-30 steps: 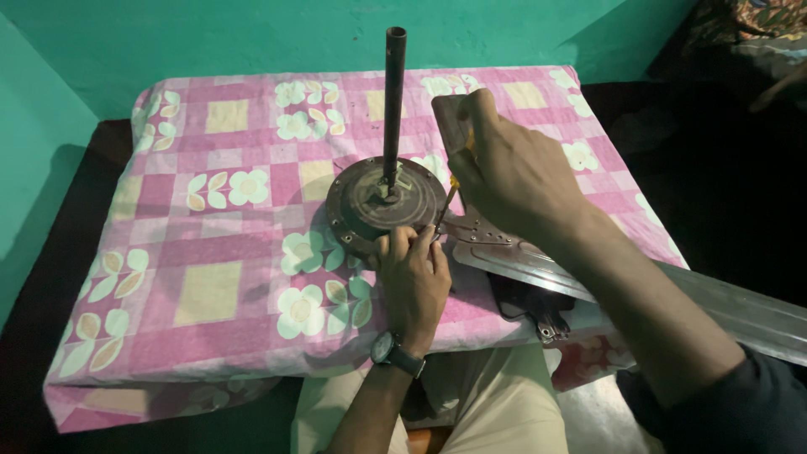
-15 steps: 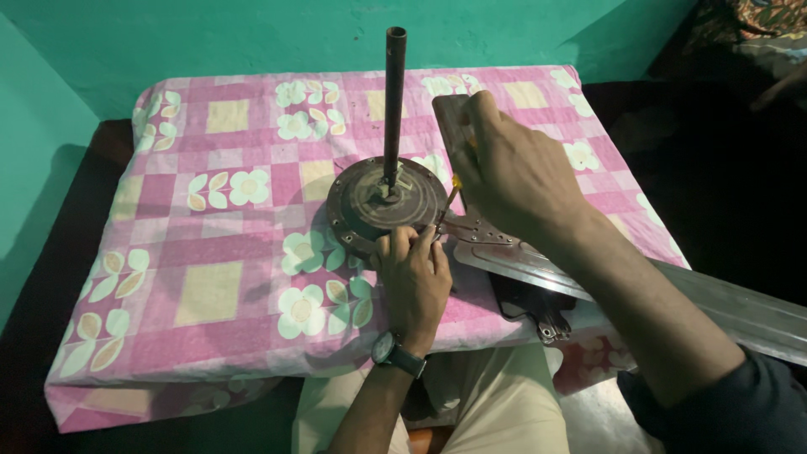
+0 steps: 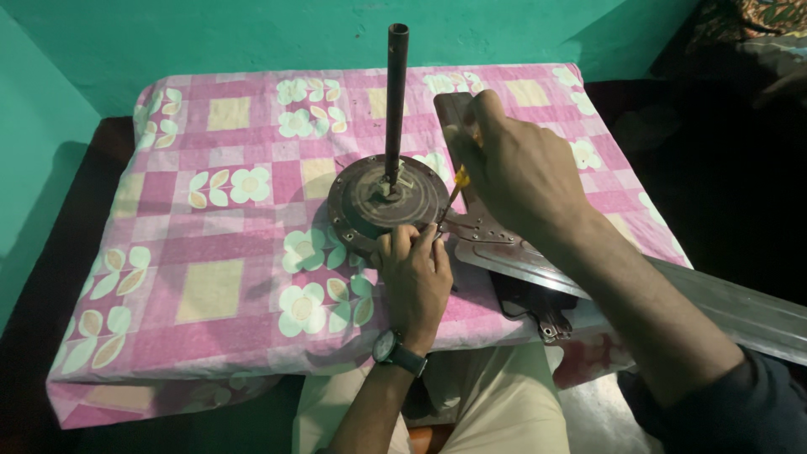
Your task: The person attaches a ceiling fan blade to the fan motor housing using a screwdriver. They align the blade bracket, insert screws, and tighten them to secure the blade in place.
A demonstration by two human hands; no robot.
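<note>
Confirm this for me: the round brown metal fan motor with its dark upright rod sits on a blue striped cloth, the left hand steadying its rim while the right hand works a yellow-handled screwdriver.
Not quite. The head view shows the cloth is pink checked with floral squares, not blue striped. The rest holds: the round brown metal fan motor with its dark upright rod sits on it, the left hand steadying its rim while the right hand works a yellow-handled screwdriver.

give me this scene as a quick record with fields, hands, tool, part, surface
left hand: fingers pressed on the motor's rim
right hand: gripping a screwdriver, tip down at the rim
screwdriver: yellow handle, mostly hidden by the hand
motor: round, dark, upright rod at centre
blade: grey metal, runs off to the right
cloth: pink checked, floral
</note>
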